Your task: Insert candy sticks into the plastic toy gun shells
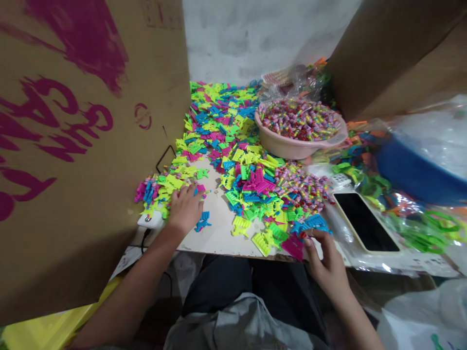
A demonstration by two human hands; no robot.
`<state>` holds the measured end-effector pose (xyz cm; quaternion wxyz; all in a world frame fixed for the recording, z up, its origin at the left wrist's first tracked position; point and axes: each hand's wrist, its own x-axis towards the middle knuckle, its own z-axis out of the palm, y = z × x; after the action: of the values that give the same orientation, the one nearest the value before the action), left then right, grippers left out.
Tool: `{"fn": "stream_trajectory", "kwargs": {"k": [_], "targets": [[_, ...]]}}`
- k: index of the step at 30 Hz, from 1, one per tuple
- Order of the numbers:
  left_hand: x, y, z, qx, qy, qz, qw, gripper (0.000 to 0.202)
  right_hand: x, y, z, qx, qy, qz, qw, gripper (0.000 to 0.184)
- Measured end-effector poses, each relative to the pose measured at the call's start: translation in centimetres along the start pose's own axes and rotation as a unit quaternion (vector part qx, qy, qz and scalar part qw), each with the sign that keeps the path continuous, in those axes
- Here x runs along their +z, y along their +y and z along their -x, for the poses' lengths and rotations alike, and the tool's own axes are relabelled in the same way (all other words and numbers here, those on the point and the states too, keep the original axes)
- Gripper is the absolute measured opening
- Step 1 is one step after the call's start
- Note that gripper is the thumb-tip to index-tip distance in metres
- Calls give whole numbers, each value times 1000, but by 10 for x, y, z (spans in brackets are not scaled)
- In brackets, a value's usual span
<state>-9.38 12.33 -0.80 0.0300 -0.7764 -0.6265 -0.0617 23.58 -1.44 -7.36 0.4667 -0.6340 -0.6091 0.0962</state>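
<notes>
My left hand [186, 209] is palm down at the edge of the left pile of bright plastic pieces [173, 182], its fingers apart over them. A blue and pink piece [199, 188] lies by its fingertips. Just right of the wrist is a lone blue piece [203, 221]. At the table's front edge my right hand [326, 257] pinches a small red-tipped wrapped roll [304, 235], mostly hidden by the fingers. A magenta piece [293, 247] and a blue comb-like piece [315, 223] lie close to those fingers.
Wrapped rolls fill a pink basin [284, 146], and more rolls [304, 187] lie before it. A phone [367, 221] rests at the right. Large cardboard boxes [146, 73] flank the table. A blue basin [419, 167] stands far right. A white plug-like device [151, 219] is near my left forearm.
</notes>
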Motion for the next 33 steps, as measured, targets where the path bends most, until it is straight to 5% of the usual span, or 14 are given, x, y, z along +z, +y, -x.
{"fn": "stream_trajectory", "kwargs": {"k": [6, 11, 17, 19, 22, 24, 26, 33], "targets": [[22, 58, 22, 25, -100, 216, 971, 33, 15, -33, 14, 10, -78, -100, 992, 12], [44, 74, 29, -29, -124, 354, 926, 71, 25, -50, 22, -3, -146, -87, 985, 11], [41, 63, 45, -66, -175, 542, 819, 37, 37, -51, 27, -8, -246, -58, 967, 16], [27, 65, 57, -95, -202, 618, 754, 37, 38, -54, 27, -5, -235, -70, 969, 15], [2, 75, 74, -159, -238, 735, 615, 39, 33, -65, 25, 11, -188, -137, 972, 13], [-12, 83, 83, -165, -242, 765, 573, 36, 25, -75, 22, 19, -151, -178, 972, 11], [-21, 90, 89, -147, -221, 764, 588, 31, 17, -85, 19, 20, -124, -198, 972, 9], [-32, 102, 100, -82, -138, 650, 742, 18, -3, -107, 17, -12, -96, -169, 981, 7]]}}
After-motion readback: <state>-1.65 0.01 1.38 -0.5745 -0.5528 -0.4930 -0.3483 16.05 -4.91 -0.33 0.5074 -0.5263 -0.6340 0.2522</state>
